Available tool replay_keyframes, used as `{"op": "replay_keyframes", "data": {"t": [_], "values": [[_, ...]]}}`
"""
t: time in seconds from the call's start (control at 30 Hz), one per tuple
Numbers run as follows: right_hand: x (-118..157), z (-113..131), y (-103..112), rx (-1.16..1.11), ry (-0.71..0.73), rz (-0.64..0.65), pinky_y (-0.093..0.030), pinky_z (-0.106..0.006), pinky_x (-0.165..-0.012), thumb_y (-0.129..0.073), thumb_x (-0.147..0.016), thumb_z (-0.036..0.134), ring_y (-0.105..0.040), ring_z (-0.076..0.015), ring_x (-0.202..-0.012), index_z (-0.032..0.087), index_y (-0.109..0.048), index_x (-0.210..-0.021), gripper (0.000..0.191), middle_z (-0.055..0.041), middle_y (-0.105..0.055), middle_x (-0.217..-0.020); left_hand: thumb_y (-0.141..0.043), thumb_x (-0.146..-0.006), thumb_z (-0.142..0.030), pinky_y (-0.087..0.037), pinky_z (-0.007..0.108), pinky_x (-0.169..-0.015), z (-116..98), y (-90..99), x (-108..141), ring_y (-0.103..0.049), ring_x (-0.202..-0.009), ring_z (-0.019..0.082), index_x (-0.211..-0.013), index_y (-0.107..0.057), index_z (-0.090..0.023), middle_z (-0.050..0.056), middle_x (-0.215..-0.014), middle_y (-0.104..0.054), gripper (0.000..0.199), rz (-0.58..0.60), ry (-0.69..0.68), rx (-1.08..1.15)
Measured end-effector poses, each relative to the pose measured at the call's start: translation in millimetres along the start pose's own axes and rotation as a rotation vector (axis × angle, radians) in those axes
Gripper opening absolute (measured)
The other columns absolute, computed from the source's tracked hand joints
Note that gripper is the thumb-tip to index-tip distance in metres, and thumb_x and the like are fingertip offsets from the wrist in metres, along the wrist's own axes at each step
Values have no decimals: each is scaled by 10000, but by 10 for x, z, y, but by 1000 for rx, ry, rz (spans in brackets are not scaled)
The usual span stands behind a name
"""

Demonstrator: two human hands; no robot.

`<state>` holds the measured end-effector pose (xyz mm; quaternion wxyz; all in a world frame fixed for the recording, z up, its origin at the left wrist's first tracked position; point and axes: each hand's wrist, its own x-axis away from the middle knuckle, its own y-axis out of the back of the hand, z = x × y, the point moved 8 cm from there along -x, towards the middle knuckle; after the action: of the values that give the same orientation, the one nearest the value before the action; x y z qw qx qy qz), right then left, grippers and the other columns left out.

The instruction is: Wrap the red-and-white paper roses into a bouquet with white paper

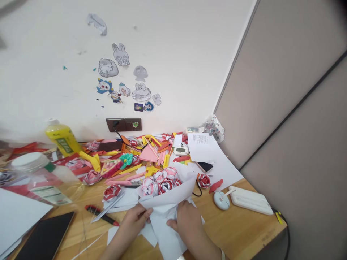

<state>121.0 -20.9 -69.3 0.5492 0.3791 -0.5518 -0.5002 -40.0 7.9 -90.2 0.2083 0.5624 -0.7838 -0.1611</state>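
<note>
A bouquet of pink, white and red paper roses (pixel 166 186) sits in a cone of white wrapping paper (pixel 173 202) close in front of me. My left hand (pixel 135 221) is closed on the left side of the wrapping paper, its thumb and fingers near the fold below the roses. On the other side my right hand (pixel 188 219) is wrapped around the paper, with the thumb pressed on its front. The lower end of the paper hangs between my wrists. Some fingertips of both hands are hidden by the paper.
Loose rolled roses, like the red one (pixel 111 193), lie among coloured paper scraps (pixel 151 153). A pen (pixel 101 215), a black tablet (pixel 46 236), a clear jar (pixel 51 180) and a yellow bottle (pixel 63 139) stand or lie leftward. A white power bank (pixel 251 199) is near the right edge.
</note>
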Motion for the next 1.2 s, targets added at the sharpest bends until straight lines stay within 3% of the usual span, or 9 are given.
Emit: {"op": "replay_keyframes", "data": {"t": [0.27, 0.5, 0.8, 1.0, 1.1, 1.2], "values": [[48, 9, 66, -59, 28, -43, -454, -357, -707, -657, -692, 424, -629, -314, -873, 50, -611, -959, 462, -220, -661, -911, -367, -736, -514, -385, 252, -504, -18, 6, 19, -488, -495, 163, -503, -481, -223, -11, -489, -503, 390, -33, 14, -74], [-48, 38, 124, -61, 65, -5, -460, -334, -673, -656, -690, 445, -658, -302, -813, 101, -682, -858, 384, -183, -703, -859, -371, -725, -519, -382, 258, -509, 14, -14, -6, -480, -491, 161, -503, -471, -222, -12, -496, -506, 384, -14, 16, -42], [-37, 40, 94, -93, 107, 11, -449, -328, -670, -617, -726, 423, -653, -305, -822, 78, -679, -906, 394, -191, -698, -877, -381, -738, -519, -386, 254, -520, -35, 21, 31, -481, -498, 157, -491, -479, -216, -25, -478, -477, 403, -37, 24, -69], [1, -216, 187, -240, 144, -71, -425, -290, -635, -548, -773, 473, -640, -238, -743, 152, -652, -867, 351, -106, -690, -813, -385, -723, -547, -390, 253, -524, 14, 29, 18, -480, -482, 156, -485, -452, -222, -31, -455, -466, 408, -65, 23, -46], [-56, -504, 353, -344, 87, -184, -418, -278, -648, -532, -794, 397, -614, -211, -747, 178, -631, -826, 242, -67, -668, -806, -376, -711, -564, -391, 258, -521, 41, 17, 4, -470, -477, 157, -478, -448, -225, -29, -451, -454, 417, -61, 30, -26], [-166, -768, 481, -504, 41, -298, -422, -276, -682, -560, -767, 328, -588, -201, -807, 182, -594, -941, 229, -58, -642, -903, -382, -704, -568, -397, 260, -523, 44, 19, 0, -464, -471, 156, -469, -445, -225, -28, -442, -446, 420, -64, 31, -23]]}}
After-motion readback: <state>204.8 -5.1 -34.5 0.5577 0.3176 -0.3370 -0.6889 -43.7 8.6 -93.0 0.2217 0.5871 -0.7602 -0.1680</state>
